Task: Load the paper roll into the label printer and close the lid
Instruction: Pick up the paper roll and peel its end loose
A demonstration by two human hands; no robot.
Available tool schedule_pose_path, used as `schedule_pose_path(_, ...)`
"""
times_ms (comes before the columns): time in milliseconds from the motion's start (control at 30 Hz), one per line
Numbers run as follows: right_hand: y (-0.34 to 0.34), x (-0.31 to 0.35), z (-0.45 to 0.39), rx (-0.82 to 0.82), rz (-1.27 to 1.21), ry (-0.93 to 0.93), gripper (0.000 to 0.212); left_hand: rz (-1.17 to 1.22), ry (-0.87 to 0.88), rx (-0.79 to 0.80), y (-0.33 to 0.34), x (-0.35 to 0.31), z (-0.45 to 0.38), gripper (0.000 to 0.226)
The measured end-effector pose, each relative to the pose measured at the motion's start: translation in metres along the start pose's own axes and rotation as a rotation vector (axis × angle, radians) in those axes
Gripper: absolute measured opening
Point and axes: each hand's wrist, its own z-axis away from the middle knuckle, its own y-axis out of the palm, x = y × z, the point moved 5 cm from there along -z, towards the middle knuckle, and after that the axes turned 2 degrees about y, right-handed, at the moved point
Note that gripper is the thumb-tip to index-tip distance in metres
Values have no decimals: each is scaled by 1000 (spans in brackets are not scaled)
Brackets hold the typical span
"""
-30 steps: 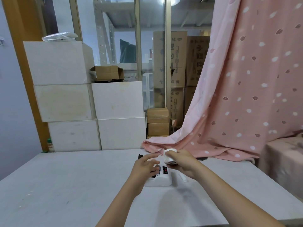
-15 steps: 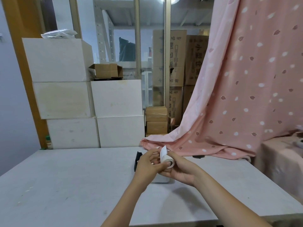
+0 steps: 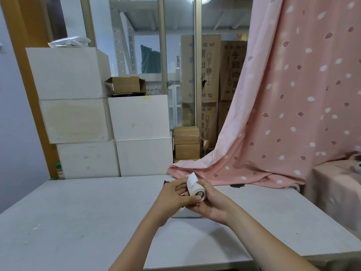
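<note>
A small white paper roll (image 3: 196,188) is held above the table, its loose end sticking up. My right hand (image 3: 212,204) cups the roll from below and the right. My left hand (image 3: 173,194) pinches the roll from the left, thumb on its end face. The white label printer (image 3: 186,213) sits on the table right under both hands; only its front bottom edge shows, plus a dark part (image 3: 166,182) behind my left hand. Whether its lid is up is hidden.
The grey table (image 3: 82,216) spreads wide to the left and front. A pink dotted curtain (image 3: 283,118) drapes onto the table's far right edge. White boxes (image 3: 136,118) and cardboard cartons (image 3: 186,142) are stacked behind the table.
My left hand left the printer and joined the right on the roll. Both hands lifted the roll slightly, and the paper's loose end now sticks up.
</note>
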Motion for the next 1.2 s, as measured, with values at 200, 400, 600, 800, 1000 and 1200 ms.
schedule_pose_path(200, 1, 3, 1, 30, -13, 2, 52, 136, -19, -26, -8, 7, 5, 57)
schedule_pose_path(400, 1, 1, 0, -32, 24, 1, 50, 60, 23, -66, -6, 5, 7, 32)
schedule_pose_path(600, 3, -2, 3, -10, 31, 14, 55, -159, 42, -18, -1, -1, 5, 31)
schedule_pose_path(800, 4, -2, 4, -26, 1, -12, 52, -235, 51, -99, -3, -2, 0, 35)
schedule_pose_path(1000, 0, -5, 1, -67, 94, 3, 52, -188, 7, -103, -6, 3, -1, 40)
schedule_pose_path(1200, -11, 28, 4, -480, 566, -189, 45, -443, 36, -153, -18, 3, 0, 42)
